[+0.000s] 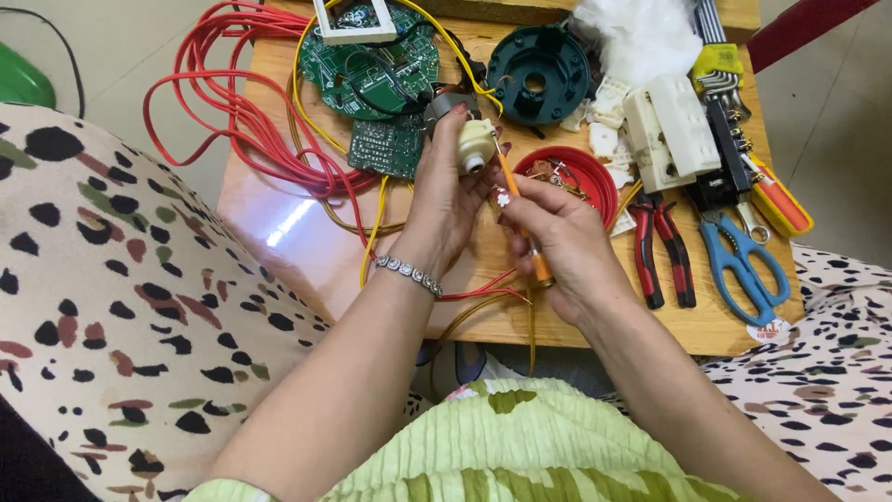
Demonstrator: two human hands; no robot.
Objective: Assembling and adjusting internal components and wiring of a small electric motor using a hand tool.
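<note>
The left hand (444, 200) is closed around a small cream motor part (475, 146), holding it raised above the counter (307, 242), round opening facing the person. The right hand (556, 237) grips an orange-handled screwdriver (522, 223) in a pencil-style pinch, tip set against the part's upper right side.

To perform this step well, keep the shaft in line with the fastener, press lightly along the axis, and brace the left wrist so the part does not rotate. Whether the tip is seated in a screw head cannot be determined.

Surrounding items:
- A green circuit board (376, 65) and a dark round housing (539, 74) lie just behind the hands.
- A red bowl (581, 172) holding small hardware sits just beside the right hand.
- Red-handled pliers (662, 246) and blue scissors (743, 265) lie to the right.

Obstructions: red wires (232, 112) and yellow wires (373, 223) trail beneath the left wrist and may snag it.
</note>
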